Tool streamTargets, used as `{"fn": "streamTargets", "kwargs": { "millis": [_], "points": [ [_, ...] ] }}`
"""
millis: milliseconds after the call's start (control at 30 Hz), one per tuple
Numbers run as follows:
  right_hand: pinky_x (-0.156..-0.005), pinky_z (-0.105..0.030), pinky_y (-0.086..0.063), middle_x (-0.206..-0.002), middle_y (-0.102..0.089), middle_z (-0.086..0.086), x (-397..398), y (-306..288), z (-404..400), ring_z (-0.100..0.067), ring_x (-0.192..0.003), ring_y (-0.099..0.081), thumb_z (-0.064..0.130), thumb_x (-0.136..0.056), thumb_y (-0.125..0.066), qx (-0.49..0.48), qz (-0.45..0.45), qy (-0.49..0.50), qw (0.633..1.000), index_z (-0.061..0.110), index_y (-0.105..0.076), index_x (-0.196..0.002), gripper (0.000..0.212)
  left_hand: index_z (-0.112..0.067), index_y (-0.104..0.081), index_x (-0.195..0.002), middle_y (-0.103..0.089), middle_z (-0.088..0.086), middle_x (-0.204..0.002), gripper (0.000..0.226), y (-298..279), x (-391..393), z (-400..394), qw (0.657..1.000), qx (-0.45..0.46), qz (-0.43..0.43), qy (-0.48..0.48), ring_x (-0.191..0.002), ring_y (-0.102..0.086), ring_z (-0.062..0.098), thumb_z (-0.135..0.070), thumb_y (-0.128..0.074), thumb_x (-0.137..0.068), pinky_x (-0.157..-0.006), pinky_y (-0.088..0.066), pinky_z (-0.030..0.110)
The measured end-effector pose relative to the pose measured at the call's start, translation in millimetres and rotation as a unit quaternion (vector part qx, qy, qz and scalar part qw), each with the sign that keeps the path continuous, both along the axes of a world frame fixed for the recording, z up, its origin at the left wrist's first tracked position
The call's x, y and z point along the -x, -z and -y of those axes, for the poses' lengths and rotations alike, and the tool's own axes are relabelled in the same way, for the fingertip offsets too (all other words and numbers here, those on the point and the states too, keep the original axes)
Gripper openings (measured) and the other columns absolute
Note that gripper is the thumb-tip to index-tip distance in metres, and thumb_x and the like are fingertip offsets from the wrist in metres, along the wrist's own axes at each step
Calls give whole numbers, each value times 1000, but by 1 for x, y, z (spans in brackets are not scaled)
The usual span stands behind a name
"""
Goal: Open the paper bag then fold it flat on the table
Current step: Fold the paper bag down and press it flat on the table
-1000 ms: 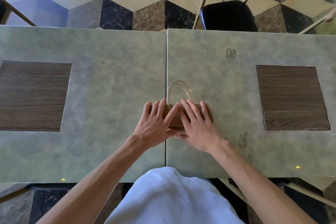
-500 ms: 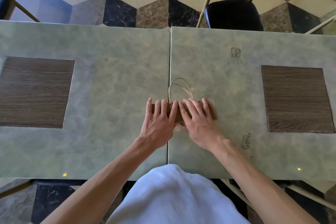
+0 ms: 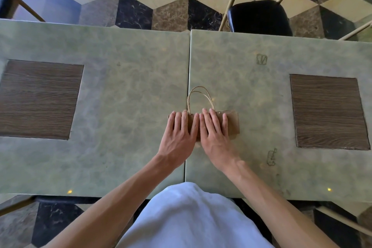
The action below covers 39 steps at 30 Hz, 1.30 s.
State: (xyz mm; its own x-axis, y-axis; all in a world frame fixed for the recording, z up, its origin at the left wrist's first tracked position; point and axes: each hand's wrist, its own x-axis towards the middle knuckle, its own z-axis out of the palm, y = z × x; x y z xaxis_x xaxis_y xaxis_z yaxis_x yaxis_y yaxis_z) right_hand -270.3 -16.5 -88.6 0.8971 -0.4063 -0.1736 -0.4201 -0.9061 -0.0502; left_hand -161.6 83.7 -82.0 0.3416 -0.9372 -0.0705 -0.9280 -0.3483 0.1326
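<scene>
Because the paper bag (image 3: 231, 125) must end up flat, we press it to the table (image 3: 120, 96) at the seam, left hand (image 3: 178, 133) and right hand (image 3: 214, 133) spread palm-down, grasping nothing, its handles (image 3: 199, 96) pointing to the far side.

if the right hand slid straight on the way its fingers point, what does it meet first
Probably the twine handles of the paper bag, lying just beyond the right hand; past them, bare table.
</scene>
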Motion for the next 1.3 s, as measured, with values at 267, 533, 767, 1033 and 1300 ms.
{"fn": "streamTargets", "kwargs": {
  "millis": [267, 533, 767, 1033, 1300],
  "points": [
    [-119, -62, -8, -165, -8, -17, 13, -10, 10, -31, -153, -1, 24, -59, -56, -54, -55, -51, 996, -1, -18, -154, 105, 5, -35, -145, -25, 38, -150, 59, 2, 16, 4, 998, 0, -49, -30, -138, -21, 56, -4, -12, -90, -112, -25, 62],
    [-119, -33, -19, -149, -51, -4, 8, -9, 32, -21, -141, -40, 25, -93, -52, -303, 213, 154, 916, 16, -65, -127, 37, -6, -64, -117, -50, 23, -139, 34, -6, -14, 3, 969, 85, -228, -42, -126, -47, 43, -19, -41, -96, -109, -30, 42],
    [-108, -49, -32, -147, -46, -14, 13, 3, 25, -33, -130, -44, 59, -76, -68, -125, 217, 280, 927, 5, -48, -133, 80, -26, -44, -127, -42, 2, -122, 64, -2, -28, -6, 846, 102, -368, -373, -110, -44, 17, -32, -79, -74, -94, -41, 32],
    [-82, -39, -54, -83, -72, 0, 34, 9, 33, -20, -81, -68, 49, -76, -78, -369, 242, 492, 751, 12, -65, -88, 41, -16, -72, -102, -76, -8, -93, 20, 4, -20, -15, 639, 129, -643, -401, -89, -67, 7, -30, -67, -90, -72, -48, 13],
    [-58, -35, -37, -58, -45, 5, 27, 15, 46, -14, -57, -40, 36, -94, -63, -423, 270, 480, 720, 13, -48, -62, 43, -15, -73, -88, -67, -8, -80, 33, 8, -23, -5, 641, 153, -610, -439, -76, -57, 8, -46, -60, -90, -74, -41, 29]
  ]
}}
